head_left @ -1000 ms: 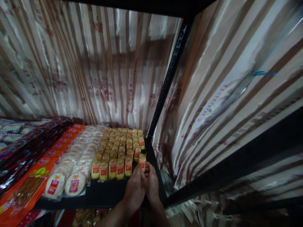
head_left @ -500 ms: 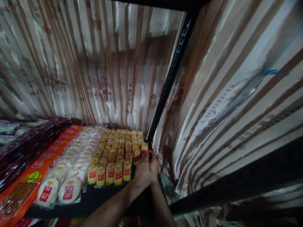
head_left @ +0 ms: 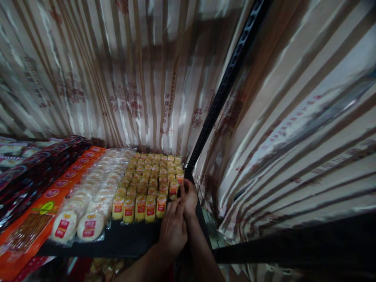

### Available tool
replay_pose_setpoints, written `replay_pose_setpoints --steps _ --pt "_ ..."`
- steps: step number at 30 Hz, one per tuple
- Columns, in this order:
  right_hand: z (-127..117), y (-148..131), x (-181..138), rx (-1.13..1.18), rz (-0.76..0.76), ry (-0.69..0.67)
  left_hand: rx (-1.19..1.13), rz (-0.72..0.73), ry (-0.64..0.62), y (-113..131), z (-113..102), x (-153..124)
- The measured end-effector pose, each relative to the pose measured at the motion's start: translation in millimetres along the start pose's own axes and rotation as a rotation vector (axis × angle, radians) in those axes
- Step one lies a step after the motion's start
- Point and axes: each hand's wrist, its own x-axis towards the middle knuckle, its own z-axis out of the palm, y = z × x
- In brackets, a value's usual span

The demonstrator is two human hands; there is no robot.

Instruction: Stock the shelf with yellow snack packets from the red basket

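Small yellow snack packets (head_left: 141, 207) with red labels stand in several close rows on a dark shelf. My right hand (head_left: 191, 199) is at the right end of the rows, its fingers bent round the edge of the rightmost front packet (head_left: 180, 179). Just in front and to the left is my left hand (head_left: 173, 225), overlapping the right wrist. Its fingers are drawn together and point toward the packets; what they hold, if anything, is hidden. A packet (head_left: 173, 190) stands close beyond the left fingertips.
Left of the yellow packets lie round white crackers (head_left: 90, 225) in clear wrap, an orange bag (head_left: 44, 209) of brown sticks and dark packages (head_left: 44, 176). A black perforated post (head_left: 219, 103) rises behind my right hand. Striped printed sheeting (head_left: 147, 78) hangs at the back and right.
My left hand has drawn back toward me, away from the right fingers. My right hand stays by the rightmost packet. The view has shifted slightly.
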Motion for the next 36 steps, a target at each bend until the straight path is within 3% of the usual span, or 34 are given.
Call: replay_pose_setpoints --steps 9,14,20,25,30,36 --pt "-3.6 -3.9 -6.6 0.002 -0.05 0.065 -0.092 -0.065 0.225 -25.7 -3.8 -47.2" --pt "-19.5 -30.8 -45.6 0.07 -0.017 -0.03 -0.123 -0.102 0.332 -43.1 1.1 -59.8" --pt "-18.6 -41.9 -91.1 -0.009 -0.014 -0.279 -0.214 -0.211 0.287 -52.8 12.6 -62.6" --pt "-16.6 -43.6 -94.0 0.053 0.032 -0.301 -0.313 -0.24 0.286 -54.8 11.7 -61.5" --pt "-29.0 -42.4 -93.2 0.178 0.087 -0.259 -0.315 -0.124 0.311 -55.1 17.1 -64.4" --pt "-44.9 -26.2 -80.2 0.349 0.162 -0.228 -0.3 -0.092 0.195 -34.0 16.1 -51.8"
